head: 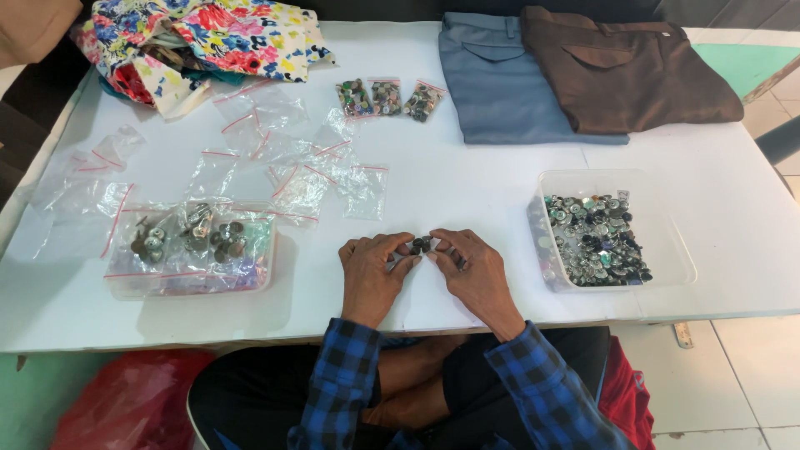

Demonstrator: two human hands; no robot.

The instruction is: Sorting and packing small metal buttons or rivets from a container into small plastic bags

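At the near edge of the white worktop (450, 200), both hands rest side by side, fingertips meeting. Left hand (372, 275) and right hand (472, 271) together pinch a small cluster of dark buttons (421, 245); each grip narrow, closed on the buttons, which sit just above the worktop surface. Blue-and-black checked sleeves (533, 387) run back from the wrists.

Right of the grip, near: clear plastic tub (675, 250) part-filled with mixed buttons (598, 240). Left of the grip, near: second clear tub (190, 279) with bagged buttons lying on it. Beyond and left of the grip: scattered empty zip bags (292, 167), red-striped at the seal. Farther beyond: three small filled bags (387, 98) in a row. Farthest: floral cloth (208, 37) far left, folded blue trousers (500, 79) and brown trousers (625, 71) far right, the brown overlapping the blue.
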